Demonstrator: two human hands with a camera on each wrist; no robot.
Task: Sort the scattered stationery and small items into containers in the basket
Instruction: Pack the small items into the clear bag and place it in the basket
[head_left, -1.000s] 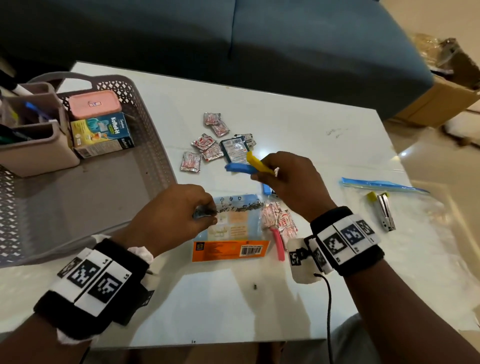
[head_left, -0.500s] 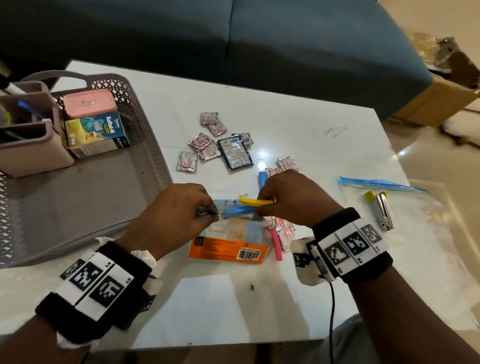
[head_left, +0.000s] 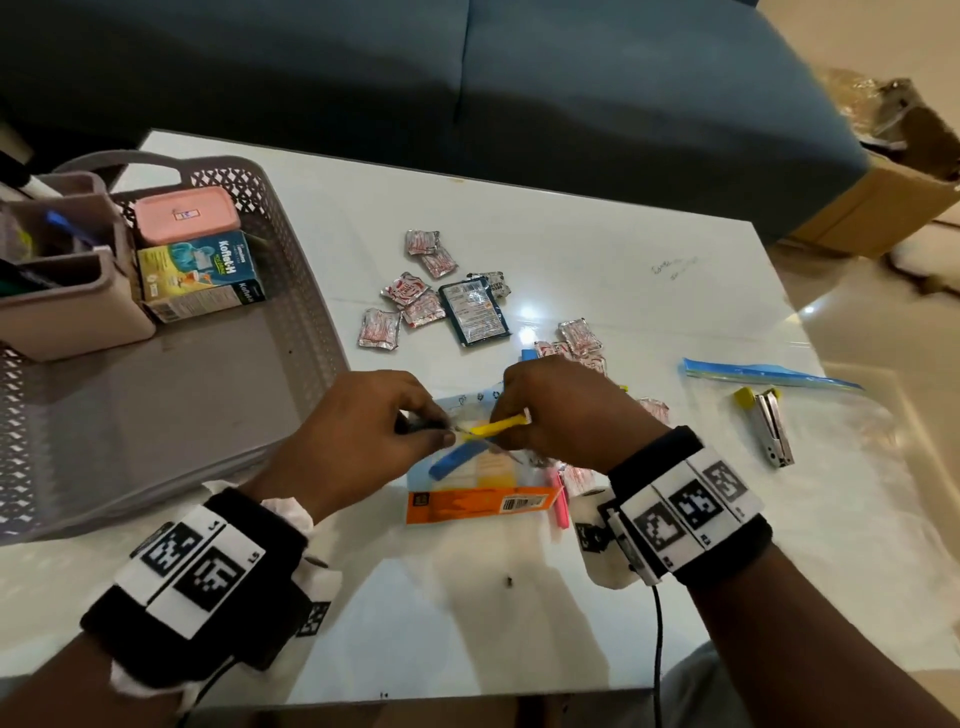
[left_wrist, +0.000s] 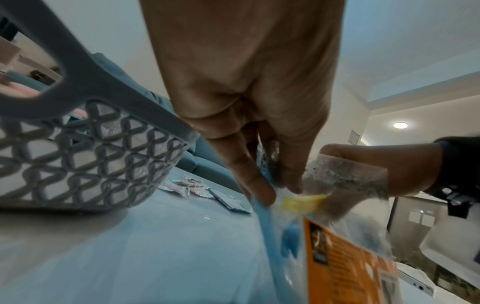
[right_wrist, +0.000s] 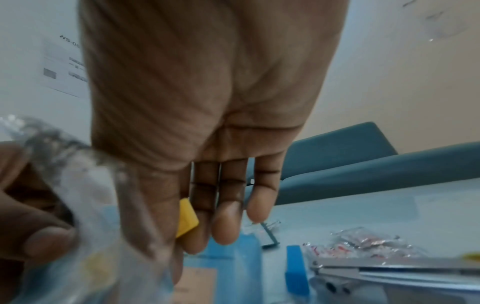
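**Both hands at mouth of plastic bag**

Nearest: left hand (head_left: 358, 441) pinches the mouth of a clear plastic bag (head_left: 483, 493) with orange label, lying on the white table (head_left: 597, 260). Right hand (head_left: 566, 415) grips a yellow stick (head_left: 496, 427), its tip inside the mouth; a blue stick (head_left: 457, 460) shows inside. Stapler (head_left: 771, 426) right. Beyond, foil sachets (head_left: 415, 301) scattered. Far left, grey basket (head_left: 291, 280) holding a pink case (head_left: 184, 214), medicine box (head_left: 202, 275)

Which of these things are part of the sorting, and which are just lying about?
Part of the job:
left hand
right hand
yellow clip
blue clip
clear packet
foil sachets
stapler
grey basket

Just lying about:
blue sofa
cardboard box
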